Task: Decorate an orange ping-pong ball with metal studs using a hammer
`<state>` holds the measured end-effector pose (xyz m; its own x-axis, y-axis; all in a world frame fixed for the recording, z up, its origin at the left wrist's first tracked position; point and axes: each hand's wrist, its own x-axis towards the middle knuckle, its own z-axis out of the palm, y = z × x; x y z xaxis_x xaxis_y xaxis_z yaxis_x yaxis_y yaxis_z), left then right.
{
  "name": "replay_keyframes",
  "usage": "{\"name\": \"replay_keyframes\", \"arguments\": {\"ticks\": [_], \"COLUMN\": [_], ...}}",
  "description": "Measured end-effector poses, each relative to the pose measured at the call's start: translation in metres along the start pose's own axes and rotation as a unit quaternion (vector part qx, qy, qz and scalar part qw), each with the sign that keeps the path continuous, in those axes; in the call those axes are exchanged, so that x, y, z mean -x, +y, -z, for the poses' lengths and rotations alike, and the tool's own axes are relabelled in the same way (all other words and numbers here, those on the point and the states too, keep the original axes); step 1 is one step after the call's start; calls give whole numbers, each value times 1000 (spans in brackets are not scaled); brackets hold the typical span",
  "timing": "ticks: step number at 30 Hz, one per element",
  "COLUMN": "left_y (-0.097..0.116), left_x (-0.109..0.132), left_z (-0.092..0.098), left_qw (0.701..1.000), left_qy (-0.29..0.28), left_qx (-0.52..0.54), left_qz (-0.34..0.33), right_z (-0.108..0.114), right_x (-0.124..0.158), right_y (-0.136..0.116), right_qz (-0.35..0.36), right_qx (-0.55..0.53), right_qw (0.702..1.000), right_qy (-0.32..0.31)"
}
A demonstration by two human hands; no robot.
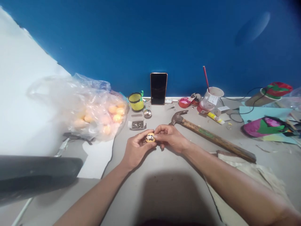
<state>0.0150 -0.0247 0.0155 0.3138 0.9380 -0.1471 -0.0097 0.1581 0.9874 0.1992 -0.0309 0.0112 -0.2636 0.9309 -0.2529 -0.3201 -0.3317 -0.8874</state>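
While the left hand [136,146] gripped a round, metal-studded yellow ball [150,137], the half-curled right hand [171,138] touched it, its hold indeterminable. The ball was short of the bench's [162,116] far edge.

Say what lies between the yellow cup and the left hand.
In the head view, a thin flat strip lies nearer the yellow cup, and a box of shiny pieces nearer the left hand.
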Motion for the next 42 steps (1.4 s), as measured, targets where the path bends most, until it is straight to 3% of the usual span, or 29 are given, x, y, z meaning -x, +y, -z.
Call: {"name": "replay_keyframes", "arguments": {"ticks": [4, 12, 21, 25, 29, 31, 35, 37, 39, 42], "left_y": [0, 1, -6, -7, -1, 4, 11, 12, 11, 7], "left_x": [-1, -6, -9, -10, -7, -4, 0, 0, 0, 0], "left_z": [1, 1, 2, 2, 0, -1, -1, 0, 0, 0], "left_qw": [1000, 985, 998, 996, 996, 995, 990, 994, 998, 997], "left_qy": [-12, -76, -46, -61, -51, -49, -68, -63, -45, -22], "left_qx": [9, 148, 50, 55, 75, 84, 126, 92, 25, -65], "left_qz": [7, 46, -17, -27, -18, -10, -1, -15, -25, -43], "right_z": [-3, -2, 1, -6, 0, 15, 51, 63, 70, 74], "right_x": [1, -3, -4, 0, 6, 12, 23, 25, 24, 21], "right_y": [1, 4, 3, 4, -15, -35, -71, -77, -75, -69], "right_qz": [16, 22, 19, 68, 175, 165, 64, 12, -33, -60], "right_qx": [14, -5, 106, 196, 346, 438, 674, 738, 759, 751], "right_qw": [1000, 1000, 994, 978, 912, 863, 695, 630, 611, 622], "right_qy": [9, 12, -16, 10, 131, 192, 242, 242, 222, 211]}}
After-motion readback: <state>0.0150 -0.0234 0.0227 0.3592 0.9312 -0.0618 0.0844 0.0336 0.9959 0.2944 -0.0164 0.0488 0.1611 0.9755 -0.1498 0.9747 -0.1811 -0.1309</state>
